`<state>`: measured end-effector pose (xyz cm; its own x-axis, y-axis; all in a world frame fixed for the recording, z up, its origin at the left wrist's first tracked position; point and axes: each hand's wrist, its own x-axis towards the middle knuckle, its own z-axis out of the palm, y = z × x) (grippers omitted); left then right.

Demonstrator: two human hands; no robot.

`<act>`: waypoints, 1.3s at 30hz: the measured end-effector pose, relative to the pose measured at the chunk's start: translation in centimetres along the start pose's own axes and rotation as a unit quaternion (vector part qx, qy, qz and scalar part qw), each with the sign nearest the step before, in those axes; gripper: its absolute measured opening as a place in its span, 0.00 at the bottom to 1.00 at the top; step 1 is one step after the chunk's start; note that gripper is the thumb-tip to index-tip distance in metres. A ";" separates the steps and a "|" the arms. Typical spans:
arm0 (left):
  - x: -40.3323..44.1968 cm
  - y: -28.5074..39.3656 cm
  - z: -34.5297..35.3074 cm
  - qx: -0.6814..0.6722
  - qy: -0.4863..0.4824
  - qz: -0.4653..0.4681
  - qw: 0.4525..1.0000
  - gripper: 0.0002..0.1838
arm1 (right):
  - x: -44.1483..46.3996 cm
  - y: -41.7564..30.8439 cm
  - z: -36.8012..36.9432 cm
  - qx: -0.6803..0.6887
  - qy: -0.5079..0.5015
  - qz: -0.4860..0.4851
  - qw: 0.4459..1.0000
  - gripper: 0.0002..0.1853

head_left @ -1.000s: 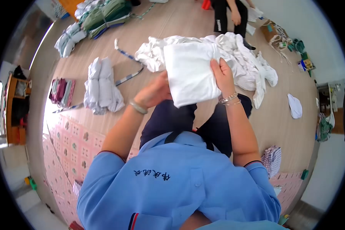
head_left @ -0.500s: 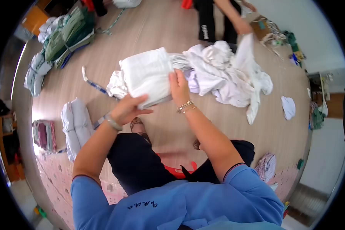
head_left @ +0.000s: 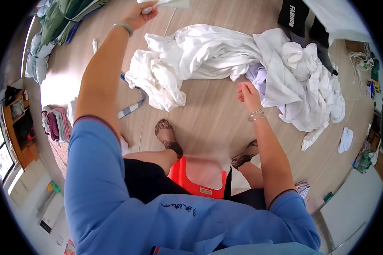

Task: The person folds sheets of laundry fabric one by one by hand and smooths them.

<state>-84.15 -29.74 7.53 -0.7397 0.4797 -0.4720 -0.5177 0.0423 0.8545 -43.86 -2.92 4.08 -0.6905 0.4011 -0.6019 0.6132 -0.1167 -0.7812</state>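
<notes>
At the top of the view my left hand (head_left: 141, 15) is closed on a folded white cloth (head_left: 172, 3), which the frame's edge cuts off. My right hand (head_left: 250, 97) has its fingers curled together beside a lilac cloth (head_left: 257, 76); whether anything is in them is too small to tell. A long heap of crumpled white cloth (head_left: 208, 51) lies on the floor in front of me, running from the left of my right hand to beyond it.
A red stool (head_left: 204, 190) stands beneath me between my feet. A co-worker's dark trouser leg (head_left: 292, 19) and a hanging white cloth (head_left: 336, 17) are at the upper right. Green bundles (head_left: 64, 19) lie upper left, folded clothes (head_left: 55, 123) at the left, a small white cloth (head_left: 345, 140) at the right.
My left hand has moved up and away with the folded white cloth. My right hand has let go of it and moved right. The co-worker's white cloth now hangs at the upper right.
</notes>
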 end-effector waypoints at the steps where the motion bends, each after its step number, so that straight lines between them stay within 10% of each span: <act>1: 1.8 -0.6 -1.4 -0.081 0.006 -0.028 0.996 0.11 | 0.0 -0.2 0.0 -0.004 0.017 0.012 1.000 0.08; 2: 2.3 -2.1 -2.4 -0.080 0.008 -0.031 0.996 0.11 | 0.1 -0.3 0.0 -0.003 0.016 0.015 1.000 0.08; 3: 2.6 -4.2 -3.5 0.377 0.024 0.076 0.923 0.13 | 0.3 -0.3 0.1 -0.025 0.016 -0.006 1.000 0.08; 4: 3.0 -5.9 -4.0 0.749 0.035 0.167 0.641 0.15 | 0.7 -0.5 0.1 -0.046 0.018 -0.028 0.998 0.08; 5: 3.3 -7.2 -3.6 0.750 0.034 0.167 0.639 0.15 | 0.9 -0.9 0.2 -0.043 0.018 -0.028 0.999 0.08; 7: 2.9 -9.6 -1.4 0.487 0.352 0.156 0.784 0.18 | 0.9 -1.5 0.6 -0.053 0.016 -0.099 0.994 0.08; 8: 2.6 -11.4 -1.4 0.611 0.236 0.172 0.736 0.17 | 0.8 -1.3 0.6 -0.046 0.018 -0.107 0.993 0.08; 9: -0.9 -8.9 2.9 0.577 0.094 0.116 0.803 0.24 | 0.8 -0.9 0.4 -0.084 0.026 -0.138 0.986 0.08; 12: -5.0 -11.5 7.0 0.791 -0.089 0.008 0.605 0.36 | 0.5 -2.0 1.4 -0.133 0.029 -0.178 0.975 0.07; 15: -6.7 -10.6 9.0 0.774 -0.044 0.143 0.616 0.15 | -2.9 -4.3 2.2 -0.162 0.001 -0.210 0.964 0.08; 17: -7.9 -11.1 8.6 0.641 0.022 0.217 0.736 0.13 | -6.3 -7.7 1.7 -0.189 0.002 -0.303 0.934 0.08; 21: -15.7 -3.1 13.7 0.672 -0.076 0.188 0.712 0.12 | -14.3 -14.5 -0.5 -0.261 0.020 -0.411 0.873 0.11; 25: -29.2 3.8 21.6 0.650 -0.321 0.408 0.556 0.09 | -23.8 -19.6 -0.6 -0.294 0.104 -0.532 0.787 0.13; 29: -40.7 7.3 25.6 0.560 -0.342 0.521 0.546 0.09 | -29.4 -18.9 -2.0 -0.376 0.027 -0.522 0.765 0.18; 36: -49.9 3.2 25.4 0.488 -0.078 0.606 0.624 0.22 | -38.3 -16.8 -2.6 -0.250 0.082 -0.518 0.814 0.18; 39: -53.0 2.6 24.0 0.380 -0.057 0.493 0.781 0.15 | -42.6 -18.4 -2.9 -0.195 0.092 -0.567 0.795 0.19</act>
<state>-35.96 -33.99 39.96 -0.5525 0.6809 0.4808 0.7151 0.0909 0.6930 -24.65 -15.22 44.55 -0.8384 0.1778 0.5153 -0.2667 0.6907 -0.6722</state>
